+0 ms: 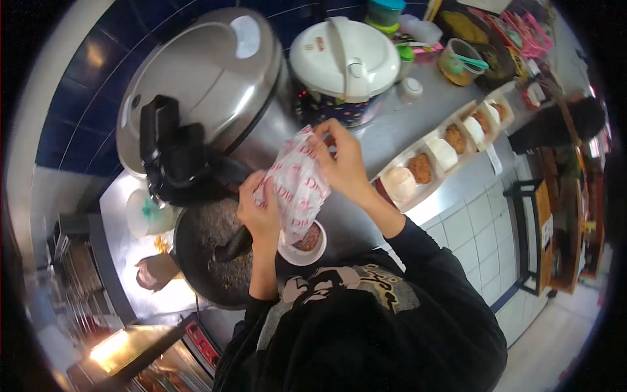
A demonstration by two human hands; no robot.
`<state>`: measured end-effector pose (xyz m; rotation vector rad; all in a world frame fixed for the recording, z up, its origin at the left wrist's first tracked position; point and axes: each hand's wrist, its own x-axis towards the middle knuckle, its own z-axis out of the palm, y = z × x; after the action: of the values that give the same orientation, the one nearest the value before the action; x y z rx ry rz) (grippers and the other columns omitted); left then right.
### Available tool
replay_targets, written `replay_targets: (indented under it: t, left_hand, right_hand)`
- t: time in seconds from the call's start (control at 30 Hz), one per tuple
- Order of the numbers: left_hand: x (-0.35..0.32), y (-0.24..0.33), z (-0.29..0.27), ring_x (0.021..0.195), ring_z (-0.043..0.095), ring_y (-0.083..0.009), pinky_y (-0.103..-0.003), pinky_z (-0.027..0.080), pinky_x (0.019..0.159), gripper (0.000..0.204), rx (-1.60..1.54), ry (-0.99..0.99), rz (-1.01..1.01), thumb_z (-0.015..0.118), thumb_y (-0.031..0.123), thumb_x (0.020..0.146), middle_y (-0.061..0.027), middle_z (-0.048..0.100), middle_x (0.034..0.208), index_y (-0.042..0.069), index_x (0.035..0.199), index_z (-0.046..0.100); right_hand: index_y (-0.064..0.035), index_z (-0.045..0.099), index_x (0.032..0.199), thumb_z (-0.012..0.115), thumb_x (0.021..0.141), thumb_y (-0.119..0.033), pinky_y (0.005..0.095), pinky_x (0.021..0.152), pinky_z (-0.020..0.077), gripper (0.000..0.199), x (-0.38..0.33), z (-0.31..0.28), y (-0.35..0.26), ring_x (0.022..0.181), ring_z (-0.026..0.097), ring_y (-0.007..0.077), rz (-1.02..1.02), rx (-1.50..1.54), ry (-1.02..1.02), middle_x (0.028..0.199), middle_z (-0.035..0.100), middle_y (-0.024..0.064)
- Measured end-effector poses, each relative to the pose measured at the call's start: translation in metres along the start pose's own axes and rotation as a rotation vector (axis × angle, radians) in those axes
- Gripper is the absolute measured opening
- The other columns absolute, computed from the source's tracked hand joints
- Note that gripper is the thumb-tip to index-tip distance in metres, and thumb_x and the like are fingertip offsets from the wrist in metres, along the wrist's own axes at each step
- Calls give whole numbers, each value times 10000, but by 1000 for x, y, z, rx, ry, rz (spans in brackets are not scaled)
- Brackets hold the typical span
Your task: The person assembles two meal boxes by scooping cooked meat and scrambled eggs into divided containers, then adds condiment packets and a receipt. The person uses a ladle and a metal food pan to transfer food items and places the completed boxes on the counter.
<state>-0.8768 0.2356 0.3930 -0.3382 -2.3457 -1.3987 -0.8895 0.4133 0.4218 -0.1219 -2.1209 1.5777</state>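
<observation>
A white paper wrapper (297, 183) with red print hangs between my two hands. My left hand (258, 206) pinches its left edge, fingers closed on the paper. At the upper right corner, my right hand (339, 160) grips it with bent fingers. Just below the paper stands a small white bowl (302, 260) holding a dark reddish-brown food (308, 239). The wrapper's lower end overlaps the bowl's rim in the picture; whether the two touch I cannot tell. What the wrapper contains, if anything, is hidden.
A large steel cooker (196, 72) and a white-lidded rice cooker (343, 62) stand behind. Left is a wide dark pan (209, 261). Several open paper boxes (428, 186) with rice and fried pieces line the right counter edge. A dark-clad person (562, 127) is at far right.
</observation>
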Motion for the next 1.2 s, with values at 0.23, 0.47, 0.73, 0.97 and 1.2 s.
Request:
replay_targets:
  t: [0.23, 0.47, 0.73, 0.97, 1.2]
  left_hand:
    - [-43, -21, 19, 1161, 469, -344, -450, 317, 1005, 362, 411, -383, 138, 606, 97, 810, -168, 505, 1274, 11, 1158, 558]
    - [-88, -77, 64, 1348, 216, -439, -494, 177, 1113, 590, 591, -718, 97, 449, 69, 830, -303, 235, 1434, -100, 1371, 286]
    - [-61, -73, 60, 1336, 189, -500, -491, 175, 1121, 714, 668, -1106, 205, 562, 297, 826, -340, 258, 1406, -115, 1351, 307]
    - [-65, -103, 81, 1130, 505, -373, -435, 438, 903, 476, 439, -1092, -181, 600, 242, 773, -274, 451, 1284, -13, 1167, 523]
    - [-86, -77, 64, 1038, 544, -345, -423, 447, 877, 368, 407, -595, 21, 561, 167, 800, -216, 549, 1137, -43, 1102, 545]
  right_hand:
    - [9, 519, 877, 596, 828, -36, 357, 561, 439, 101, -25, 35, 80, 642, 559, 276, -119, -185, 68, 822, 570, 157]
    - [-19, 544, 1041, 571, 779, -51, 442, 825, 415, 266, -43, 37, 94, 939, 539, 318, -269, -672, 13, 1012, 575, 129]
    - [-54, 644, 890, 540, 762, -95, 477, 923, 344, 170, -98, 54, 140, 936, 575, 232, -358, -779, -566, 921, 624, 86]
    - [-85, 662, 828, 548, 783, -98, 533, 966, 257, 123, -76, 40, 118, 905, 608, 199, -322, -901, -854, 823, 636, 40]
    - [-156, 592, 1129, 571, 768, -128, 503, 896, 331, 363, -59, 42, 101, 1033, 535, 241, -479, -755, -480, 1054, 579, 76]
